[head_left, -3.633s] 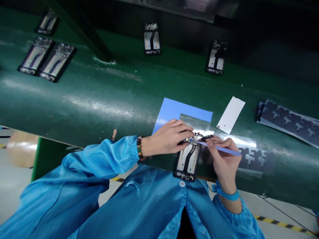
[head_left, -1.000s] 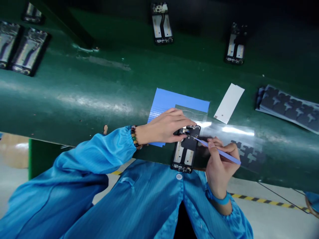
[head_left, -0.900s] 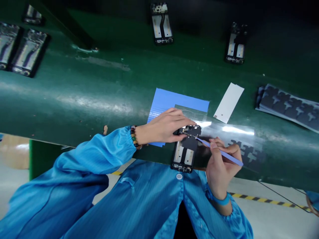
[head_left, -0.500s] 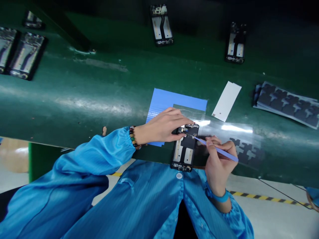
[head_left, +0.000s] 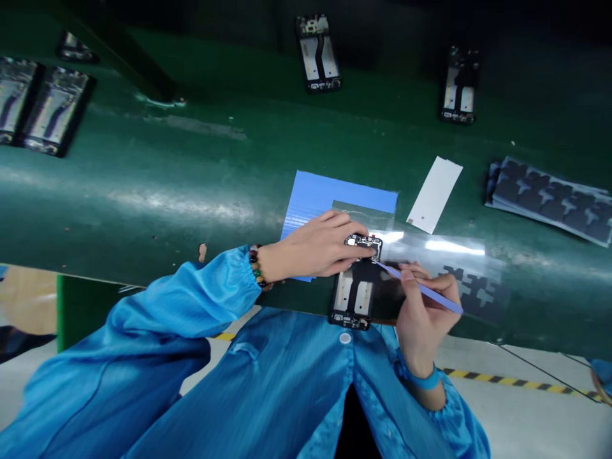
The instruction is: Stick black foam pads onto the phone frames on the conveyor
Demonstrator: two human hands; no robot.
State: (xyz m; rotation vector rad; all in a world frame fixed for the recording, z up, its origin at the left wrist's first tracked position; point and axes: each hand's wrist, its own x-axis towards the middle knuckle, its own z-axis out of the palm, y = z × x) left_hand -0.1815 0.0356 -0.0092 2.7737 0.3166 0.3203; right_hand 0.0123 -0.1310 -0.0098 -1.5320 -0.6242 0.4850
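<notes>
An opened phone [head_left: 354,293] lies at the table's near edge, its circuit board at the far end and pale panels with a dark strip at the near end. My left hand [head_left: 318,245] reaches over from the left and steadies the phone, its fingers across the board and hiding part of it. In my right hand [head_left: 425,306] are purple tweezers [head_left: 442,298], held like a pen. Their tip meets the board's right side close to my left fingertips. Clear film [head_left: 430,255] with dark cut-out stickers [head_left: 471,290] lies under and beside my right hand.
A blue sheet [head_left: 344,185] lies beyond my left hand, with a white strip [head_left: 436,194] to its right. Sticker sheets [head_left: 549,197] are stacked farther right. More opened phones [head_left: 319,54] lie at the back and far left, near a dark post [head_left: 138,64].
My left fingers have shifted across the phone's board, one now extending farther right. The tweezers' tip has moved slightly right with my right hand. The phone stays in nearly the same place.
</notes>
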